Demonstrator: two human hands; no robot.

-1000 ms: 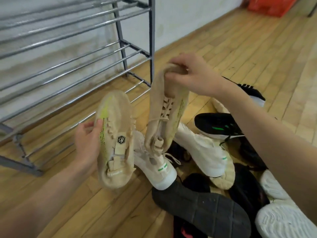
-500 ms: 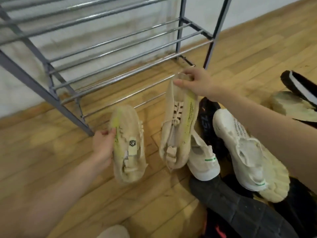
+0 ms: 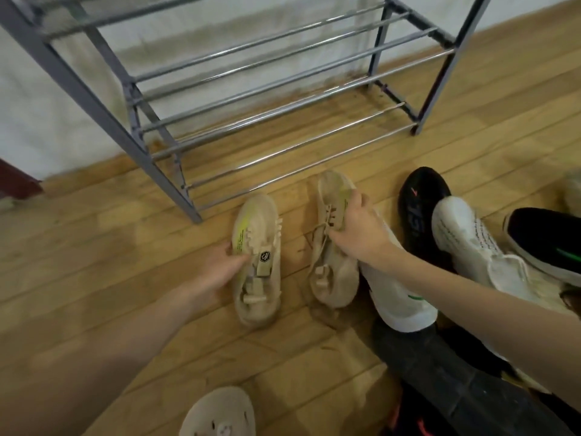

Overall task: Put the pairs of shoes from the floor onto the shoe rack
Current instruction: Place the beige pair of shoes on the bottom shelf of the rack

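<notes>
Two beige knit sneakers with yellow-green stripes lie toes toward the shoe rack on the wooden floor. My left hand grips the left beige sneaker along its side. My right hand grips the right beige sneaker from above at the laces. Both shoes sit just in front of the rack's lowest bars. The metal rack holds no shoes on the tiers in view.
A heap of shoes lies at the right: a white sneaker, a black sneaker, a white knit sneaker, a black one with a green mark, and a black sole. A beige clog is at the bottom.
Both hands have lowered the beige sneakers from hanging in the air down to the floor in front of the rack. My view has swung left and down.
</notes>
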